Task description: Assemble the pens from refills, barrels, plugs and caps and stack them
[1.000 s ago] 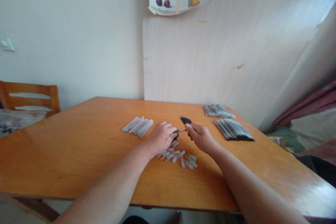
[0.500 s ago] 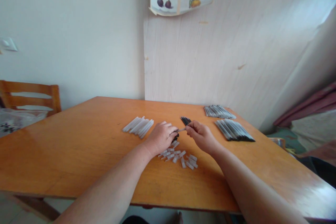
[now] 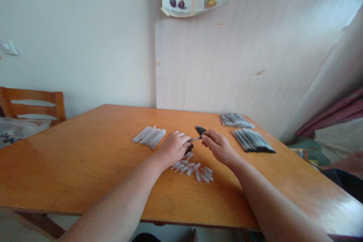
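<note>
A slim pen (image 3: 196,138) spans the gap between my two hands above the table. My left hand (image 3: 176,146) is closed on its left end, and the fingertips of my right hand (image 3: 216,144) pinch the other end. Small black caps (image 3: 189,149) lie just under my left fingers, partly hidden by them. Nearer to me are scattered short translucent white pieces (image 3: 189,170). Thin black sticks like pen refills (image 3: 200,130) lie behind my right hand. Left of my left hand rests a group of white translucent pen barrels (image 3: 149,136).
To the right lies a row of grey pens with black ends (image 3: 252,140), and behind it another batch of pens (image 3: 236,120). All are on a wooden table (image 3: 93,159) against the wall. A wooden chair (image 3: 34,102) with a plastic bag stands at the left.
My right hand has shifted very slightly to the right, and a little more of the pen shows between the hands. My left hand stays in place.
</note>
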{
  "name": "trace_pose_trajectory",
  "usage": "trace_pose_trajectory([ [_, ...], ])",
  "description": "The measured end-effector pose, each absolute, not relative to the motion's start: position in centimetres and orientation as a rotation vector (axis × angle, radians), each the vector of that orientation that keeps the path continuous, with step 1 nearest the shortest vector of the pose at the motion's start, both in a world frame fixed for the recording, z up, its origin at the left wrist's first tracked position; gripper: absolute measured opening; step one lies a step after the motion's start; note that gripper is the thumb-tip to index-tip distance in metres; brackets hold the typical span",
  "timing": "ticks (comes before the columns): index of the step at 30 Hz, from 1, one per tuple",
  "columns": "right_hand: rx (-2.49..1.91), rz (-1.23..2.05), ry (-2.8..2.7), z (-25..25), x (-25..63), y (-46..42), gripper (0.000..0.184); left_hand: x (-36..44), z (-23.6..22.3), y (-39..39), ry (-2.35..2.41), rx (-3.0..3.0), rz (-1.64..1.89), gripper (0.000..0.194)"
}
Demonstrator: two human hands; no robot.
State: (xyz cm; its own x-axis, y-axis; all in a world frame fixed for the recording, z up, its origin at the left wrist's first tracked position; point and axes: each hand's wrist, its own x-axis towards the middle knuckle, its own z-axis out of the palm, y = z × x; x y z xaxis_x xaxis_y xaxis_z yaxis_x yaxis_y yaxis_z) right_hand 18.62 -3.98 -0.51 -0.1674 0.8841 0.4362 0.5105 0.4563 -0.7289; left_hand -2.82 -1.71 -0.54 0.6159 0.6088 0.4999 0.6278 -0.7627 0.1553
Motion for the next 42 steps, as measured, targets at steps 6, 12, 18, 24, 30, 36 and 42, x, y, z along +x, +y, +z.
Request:
trace_pose_trajectory([
  [6,-1.246,0.516,-1.826,-0.75,18.34,-4.06,0.036,-2.83,-0.49,-1.81,-1.059,-2.794,-0.832,0.026],
  [12,-1.201,0.551,-1.824,-0.72,18.48,-4.02,0.039,-2.74,-0.44,-1.80,-1.056,-2.797,-0.833,0.026],
  [18,-1.205,0.496,-1.868,-0.66,18.47,-4.13,0.033,-2.84,-0.37,-1.89,-1.058,-2.799,-0.842,0.026],
  [24,-1.221,0.469,-1.864,-0.94,18.24,-4.06,0.036,-2.77,-0.37,-1.86,-1.063,-2.801,-0.891,0.024],
  [30,-1.225,0.386,-1.828,-0.82,18.32,-4.02,0.034,-2.67,-0.31,-2.04,-1.172,-2.834,-0.877,0.036],
  [36,-1.232,0.405,-1.822,-1.01,18.35,-3.88,0.035,-2.66,-0.27,-2.10,-1.229,-2.868,-0.907,0.028],
  [42,-1.235,0.481,-1.822,-1.19,18.21,-3.86,0.036,-2.55,-0.25,-2.03,-1.298,-2.859,-0.991,0.015],
])
